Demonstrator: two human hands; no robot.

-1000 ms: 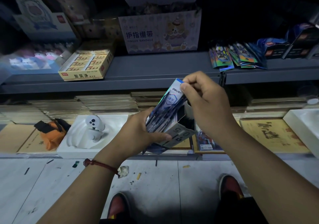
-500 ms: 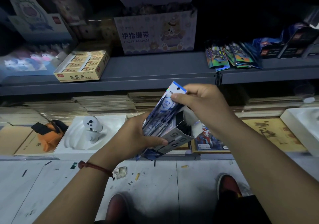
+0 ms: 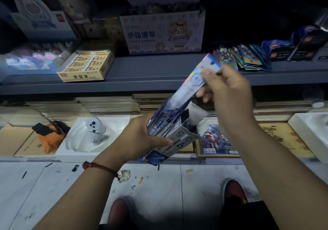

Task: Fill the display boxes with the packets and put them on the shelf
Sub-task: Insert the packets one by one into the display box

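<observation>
The right hand (image 3: 229, 91), pinching one packet (image 3: 193, 80), has lifted it higher above the box (image 3: 181, 137) that the left hand (image 3: 142, 137) grips; filling is not finished.

Motion-blurred packet (image 3: 195, 80), its print unreadable; lower ends of the other packets (image 3: 159, 121) out of sight inside the display box (image 3: 182, 137).

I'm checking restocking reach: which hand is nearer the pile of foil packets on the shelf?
Right. The right hand, pinching a packet, is just below the pile of foil packets; the left hand grips the display box farther down and left.
</observation>
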